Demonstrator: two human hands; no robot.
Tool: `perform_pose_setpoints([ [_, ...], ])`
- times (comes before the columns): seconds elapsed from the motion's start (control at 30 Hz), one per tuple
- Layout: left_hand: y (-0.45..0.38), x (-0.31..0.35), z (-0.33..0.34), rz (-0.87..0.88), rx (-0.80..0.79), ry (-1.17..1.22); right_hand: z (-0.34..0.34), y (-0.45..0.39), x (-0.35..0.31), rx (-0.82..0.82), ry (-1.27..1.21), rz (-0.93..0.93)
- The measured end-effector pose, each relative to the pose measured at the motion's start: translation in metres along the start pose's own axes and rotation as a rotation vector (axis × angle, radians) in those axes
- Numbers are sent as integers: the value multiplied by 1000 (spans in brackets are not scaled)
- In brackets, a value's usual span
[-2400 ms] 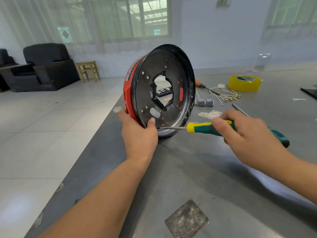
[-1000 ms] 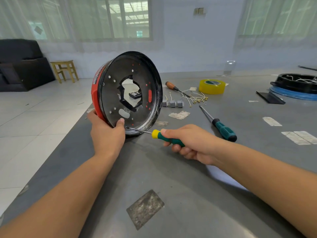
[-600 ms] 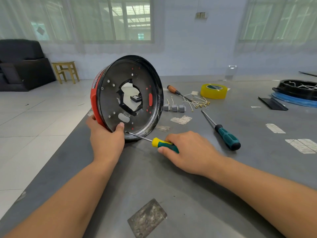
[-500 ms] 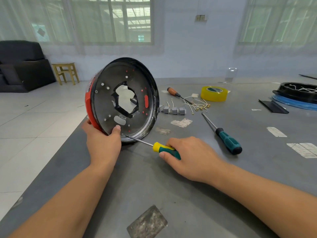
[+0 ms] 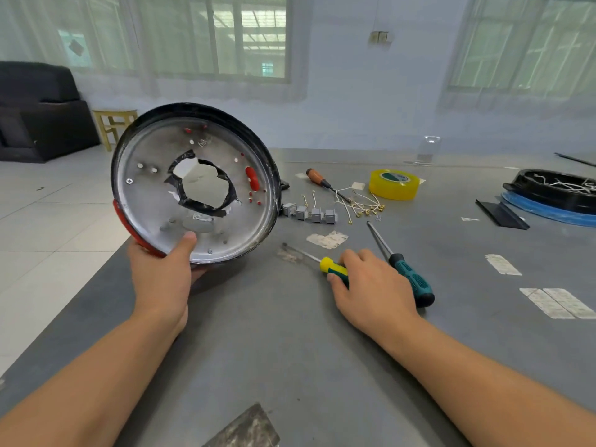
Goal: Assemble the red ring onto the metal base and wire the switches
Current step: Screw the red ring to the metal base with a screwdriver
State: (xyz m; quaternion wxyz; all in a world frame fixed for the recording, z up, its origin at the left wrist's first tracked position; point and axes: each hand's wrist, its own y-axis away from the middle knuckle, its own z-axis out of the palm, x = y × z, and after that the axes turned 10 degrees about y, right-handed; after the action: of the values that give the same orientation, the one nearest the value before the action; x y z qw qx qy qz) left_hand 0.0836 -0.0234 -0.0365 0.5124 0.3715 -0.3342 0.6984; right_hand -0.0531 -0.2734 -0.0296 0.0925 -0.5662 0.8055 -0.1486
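The left hand (image 5: pixel 161 279) grips the metal base (image 5: pixel 193 185) at its 6 o'clock edge, thumb on the inner face, tilting it up off the grey desk (image 5: pixel 290 350); the red ring (image 5: pixel 124 221) shows behind its lower-left rim. At 3 o'clock the right hand (image 5: pixel 371 285) curls around a yellow-green screwdriver (image 5: pixel 329 266) lying flat. Grey switches (image 5: pixel 311 214) (four in a row) sit just right of the base — loose wires (image 5: pixel 361 201) beside them.

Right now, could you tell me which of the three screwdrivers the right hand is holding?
The yellow-and-green-handled screwdriver, under the right hand. The teal screwdriver and orange-handled screwdriver lie untouched.
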Motion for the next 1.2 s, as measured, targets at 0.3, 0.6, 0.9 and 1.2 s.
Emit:
perform_pose_setpoints([
  [0.3, 10, 7, 7, -105, -185, 89, 3, -10, -24, 63, 10, -42],
  [0.6, 14, 15, 17, -196, -304, 89, -20, -44, -34, -40, -835, 168],
  [0.9, 52, 9, 49, -329, -371, 339, -32, -54, -32, -180, -1238, 424],
  [1.2, 76, -18, 86, -481, -350, 434, -30, -51, -39, -103, -1220, 313],
])
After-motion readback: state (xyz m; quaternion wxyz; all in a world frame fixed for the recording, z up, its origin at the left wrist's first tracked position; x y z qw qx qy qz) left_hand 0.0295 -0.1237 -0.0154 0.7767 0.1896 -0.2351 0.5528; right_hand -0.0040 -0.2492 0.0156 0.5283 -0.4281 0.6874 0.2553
